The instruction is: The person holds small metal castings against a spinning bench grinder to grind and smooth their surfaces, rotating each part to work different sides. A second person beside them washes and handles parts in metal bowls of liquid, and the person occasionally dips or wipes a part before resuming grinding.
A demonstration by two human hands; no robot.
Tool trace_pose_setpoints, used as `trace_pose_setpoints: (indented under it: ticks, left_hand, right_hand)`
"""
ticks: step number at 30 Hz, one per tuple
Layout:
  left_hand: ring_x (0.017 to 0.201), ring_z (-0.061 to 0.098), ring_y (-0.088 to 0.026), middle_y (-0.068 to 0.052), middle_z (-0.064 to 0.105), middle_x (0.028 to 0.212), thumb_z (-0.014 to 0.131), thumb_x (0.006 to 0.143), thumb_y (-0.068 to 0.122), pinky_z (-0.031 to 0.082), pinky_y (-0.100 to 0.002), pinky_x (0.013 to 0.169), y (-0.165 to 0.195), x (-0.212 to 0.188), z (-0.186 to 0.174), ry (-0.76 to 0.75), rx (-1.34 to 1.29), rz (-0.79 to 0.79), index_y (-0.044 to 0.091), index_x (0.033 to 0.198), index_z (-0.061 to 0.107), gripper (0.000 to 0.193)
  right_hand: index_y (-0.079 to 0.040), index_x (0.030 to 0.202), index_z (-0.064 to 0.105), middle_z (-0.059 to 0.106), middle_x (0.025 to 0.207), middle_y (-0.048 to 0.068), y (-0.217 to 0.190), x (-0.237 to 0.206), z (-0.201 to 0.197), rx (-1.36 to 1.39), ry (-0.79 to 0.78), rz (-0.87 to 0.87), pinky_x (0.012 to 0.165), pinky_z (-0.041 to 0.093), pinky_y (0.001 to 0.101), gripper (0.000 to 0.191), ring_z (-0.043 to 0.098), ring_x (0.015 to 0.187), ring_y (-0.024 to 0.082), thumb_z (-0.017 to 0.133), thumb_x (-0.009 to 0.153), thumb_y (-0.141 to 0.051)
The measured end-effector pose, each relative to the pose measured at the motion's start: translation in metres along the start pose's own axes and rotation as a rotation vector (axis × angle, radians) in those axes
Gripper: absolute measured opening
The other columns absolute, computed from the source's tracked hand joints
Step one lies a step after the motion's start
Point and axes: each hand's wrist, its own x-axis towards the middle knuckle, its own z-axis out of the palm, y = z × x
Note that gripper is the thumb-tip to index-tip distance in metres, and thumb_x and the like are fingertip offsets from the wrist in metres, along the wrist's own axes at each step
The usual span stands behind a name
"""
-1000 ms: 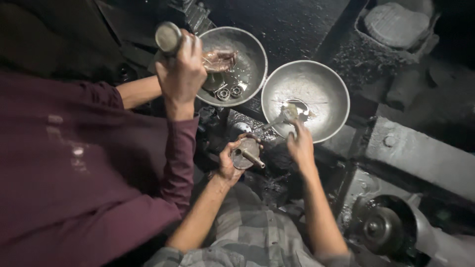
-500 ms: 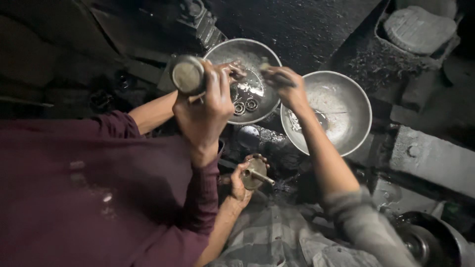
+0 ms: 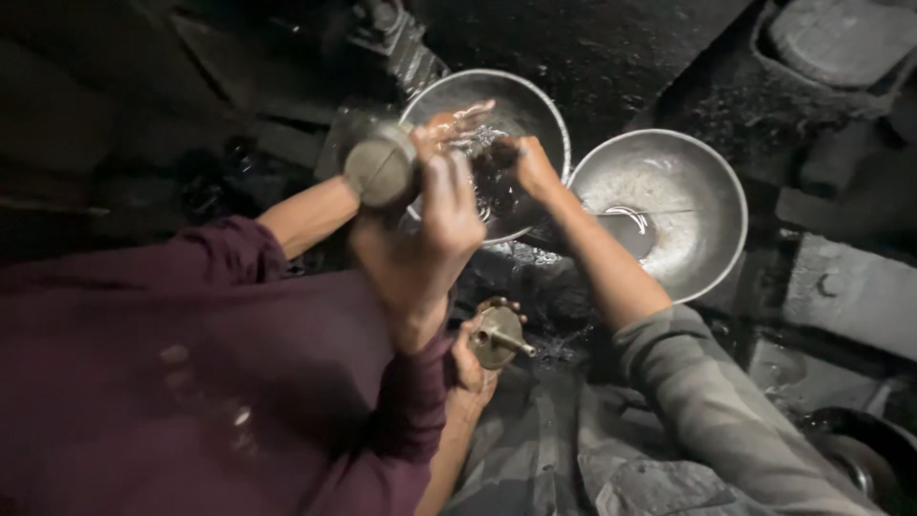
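item, head view: left hand [image 3: 475, 355], fingers closed around a round brass-coloured metal disc with a short spindle [image 3: 499, 336], held low over my lap, spindle pointing right. right hand [image 3: 531, 164], reached into the nearer round steel bowl [image 3: 549, 115], fingers curled down into its wet contents; i cannot tell whether they pinch anything. beside it, a second round steel bowl [image 3: 712, 196], shallow liquid inside. a co-worker's hand [image 3: 430, 225], maroon sleeve, grips a grey cylindrical metal part [image 3: 380, 170] right at the first bowl's rim, close to my right hand. risks, as i judge them: wet fingers could let the disc slip to the dark floor; the crowded bowl invites knocked knuckles or a tipped rim.
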Motion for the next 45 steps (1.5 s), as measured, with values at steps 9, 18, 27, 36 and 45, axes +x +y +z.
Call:
trace_pose_setpoints:
  ticks: [9, 18, 27, 36, 45]
  left_hand:
    - [0.111, 0.067, -0.034, -0.019, 0.069, 0.122, 0.045, 0.102, 0.042, 0.057, -0.045, 0.091, 0.099, -0.052, -0.191, 0.281, 1.366, 0.583, -0.001, 0.132, 0.061, 0.055]
    - [0.105, 0.068, -0.026, -0.015, 0.068, 0.122, 0.043, 0.105, 0.044, 0.058, -0.039, 0.088, 0.095, 0.105, -0.206, 0.35, 1.777, 0.396, 0.004, 0.137, 0.062, 0.054]
    - [0.079, 0.075, -0.033, -0.013, 0.074, 0.097, 0.034, 0.096, 0.051, 0.065, -0.049, 0.069, 0.056, 0.199, -0.223, 0.303, 1.73, 0.089, 0.005, 0.119, 0.066, 0.06]
    - [0.08, 0.07, -0.027, -0.015, 0.069, 0.101, 0.04, 0.106, 0.04, 0.062, -0.046, 0.073, 0.038, 0.223, -0.234, 0.299, 1.464, 0.254, 0.002, 0.123, 0.066, 0.049]
    - [0.094, 0.067, -0.029, -0.02, 0.065, 0.113, 0.034, 0.113, 0.037, 0.059, -0.046, 0.078, 0.057, 0.22, -0.234, 0.075, 1.459, 0.182, -0.002, 0.137, 0.063, 0.053]
  right_hand:
    - [-0.004, 0.102, 0.07, 0.075, 0.106, 0.005, 0.005, -0.087, -0.059, 0.244, 0.469, 0.02, 0.091, 0.057, 0.0312, 0.02, 0.07, 0.102, 0.016, 0.077, 0.087, 0.007]
    - [-0.004, 0.09, 0.062, 0.068, 0.095, 0.006, -0.056, -0.225, -0.16, 0.421, 0.439, 0.022, 0.088, 0.061, 0.0304, 0.028, 0.072, 0.101, 0.017, 0.068, 0.072, 0.017]
    - [-0.001, 0.094, 0.071, 0.072, 0.09, 0.004, -0.032, -0.246, -0.177, 0.106, 0.844, 0.089, 0.077, 0.058, 0.0313, 0.025, 0.07, 0.086, 0.015, 0.078, 0.072, 0.01]
    - [0.001, 0.09, 0.066, 0.072, 0.086, 0.01, -0.026, -0.251, -0.151, -0.128, 1.1, 0.053, 0.073, 0.056, 0.031, 0.014, 0.068, 0.079, 0.018, 0.071, 0.08, 0.011]
    - [0.002, 0.096, 0.068, 0.072, 0.086, 0.012, -0.031, -0.26, -0.093, -0.072, 0.912, -0.001, 0.071, 0.056, 0.0322, 0.026, 0.068, 0.077, 0.019, 0.063, 0.075, 0.017]
